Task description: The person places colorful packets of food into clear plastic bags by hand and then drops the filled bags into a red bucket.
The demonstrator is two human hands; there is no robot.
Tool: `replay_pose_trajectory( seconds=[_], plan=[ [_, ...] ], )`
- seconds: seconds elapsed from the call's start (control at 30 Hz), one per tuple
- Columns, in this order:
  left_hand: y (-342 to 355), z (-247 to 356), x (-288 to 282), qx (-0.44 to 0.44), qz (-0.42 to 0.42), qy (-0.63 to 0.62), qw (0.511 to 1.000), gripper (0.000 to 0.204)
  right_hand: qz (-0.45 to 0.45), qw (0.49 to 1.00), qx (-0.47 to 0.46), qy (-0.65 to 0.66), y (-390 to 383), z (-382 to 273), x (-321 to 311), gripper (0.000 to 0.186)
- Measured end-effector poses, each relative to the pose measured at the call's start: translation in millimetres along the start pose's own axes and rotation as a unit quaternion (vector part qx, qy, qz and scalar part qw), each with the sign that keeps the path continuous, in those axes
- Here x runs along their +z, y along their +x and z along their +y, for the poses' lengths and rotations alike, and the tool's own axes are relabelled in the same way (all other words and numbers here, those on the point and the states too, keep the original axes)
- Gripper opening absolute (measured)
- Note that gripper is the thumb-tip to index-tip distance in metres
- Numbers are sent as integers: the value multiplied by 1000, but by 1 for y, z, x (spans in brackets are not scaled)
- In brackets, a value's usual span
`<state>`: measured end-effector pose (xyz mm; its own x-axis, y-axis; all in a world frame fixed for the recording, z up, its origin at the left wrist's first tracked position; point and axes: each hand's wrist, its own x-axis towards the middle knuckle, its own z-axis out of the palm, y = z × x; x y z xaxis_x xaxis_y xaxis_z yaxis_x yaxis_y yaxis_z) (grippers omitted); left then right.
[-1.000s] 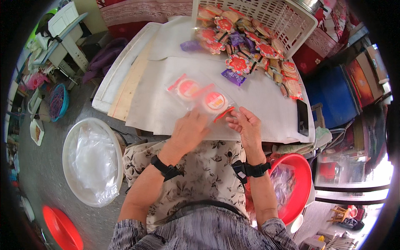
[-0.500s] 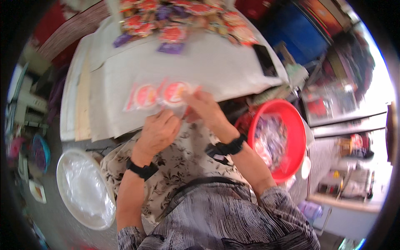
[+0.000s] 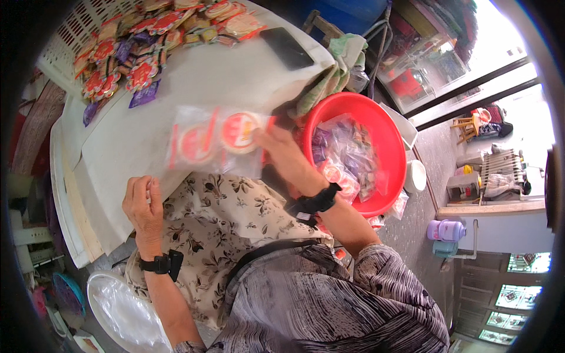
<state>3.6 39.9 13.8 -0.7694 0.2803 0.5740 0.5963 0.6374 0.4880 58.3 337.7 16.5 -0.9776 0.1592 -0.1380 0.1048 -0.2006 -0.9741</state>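
My right hand point(image 3: 281, 152) pinches the right edge of clear plastic packaging point(image 3: 218, 159) bearing two round red-and-white prints and red strips. Motion blurs it, and I cannot tell if it is one piece or two joined bags. It hangs over the near side of the pale table point(image 3: 206, 76). My left hand point(image 3: 143, 207) is apart from it, near the table's front edge, fingers loosely stretched and holding nothing. Close to my right forearm stands a red basin point(image 3: 395, 176) containing filled clear packets point(image 3: 347, 156) with purple and red contents.
Many small wrapped snacks point(image 3: 170, 29) are heaped at the table's far left, by a white slatted crate point(image 3: 73, 41). A black phone point(image 3: 286, 48) lies at the far right, near a greenish cloth point(image 3: 335, 70). A white tub of clear plastic point(image 3: 126, 312) stands lower left.
My right hand has lifted the printed packaging off the tabletop. My left hand has drawn away to the left. The view has turned right, bringing the basin nearer the middle.
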Motion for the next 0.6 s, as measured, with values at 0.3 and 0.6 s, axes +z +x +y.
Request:
replay_pose_trajectory(
  seconds=[0.3, 0.6],
  plan=[
    [3, -8, 17, -3, -35, 30, 999, 7, 283, 903, -150, -287, -71, 62, -207, 40],
    [-1, -15, 14, -54, -63, 15, 996, 9, 553, 808, -37, 199, -132, 149, -366, 12]
  ],
)
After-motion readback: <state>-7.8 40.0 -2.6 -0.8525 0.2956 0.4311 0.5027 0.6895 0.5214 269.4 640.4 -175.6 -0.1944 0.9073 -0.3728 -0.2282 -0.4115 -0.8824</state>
